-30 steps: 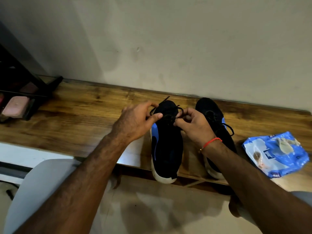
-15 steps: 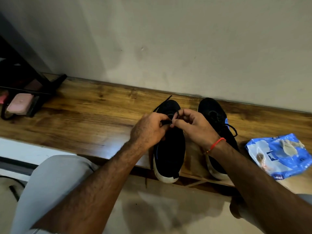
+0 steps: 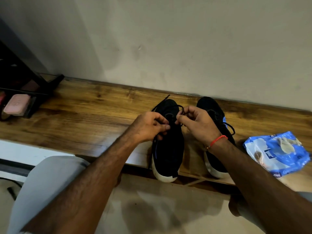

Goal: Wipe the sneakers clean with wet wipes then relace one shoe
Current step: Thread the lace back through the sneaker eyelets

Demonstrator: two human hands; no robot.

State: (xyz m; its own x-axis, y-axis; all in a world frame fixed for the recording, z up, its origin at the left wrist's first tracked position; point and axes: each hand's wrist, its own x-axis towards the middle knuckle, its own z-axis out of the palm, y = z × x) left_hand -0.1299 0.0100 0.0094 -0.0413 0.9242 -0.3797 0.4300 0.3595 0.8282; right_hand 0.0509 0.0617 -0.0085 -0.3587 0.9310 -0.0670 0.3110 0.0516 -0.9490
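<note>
Two black sneakers with white soles and blue trim stand side by side on a wooden shelf [image 3: 84,119], heels over its front edge. Above the left sneaker [image 3: 168,152], my left hand [image 3: 148,126] pinches the black lace [image 3: 173,107] with curled fingers. My right hand [image 3: 195,123] pinches the same lace, a loop of it arching over the fingers. The two hands are close together, a small gap between them. The right sneaker [image 3: 214,112] is partly hidden by my right wrist. A blue wet wipes pack [image 3: 276,152] lies to the right with a used wipe on it.
A black rack [image 3: 25,92] holding a pink item [image 3: 16,104] stands at the shelf's left end. A plain wall rises right behind the shoes. My grey-clad knee [image 3: 42,186] is at lower left, and pale floor lies below the shelf.
My left hand came in from the sneaker's side to its tongue and took hold of the lace. Both hands then drew slightly apart, with a lace loop now showing above the right fingers.
</note>
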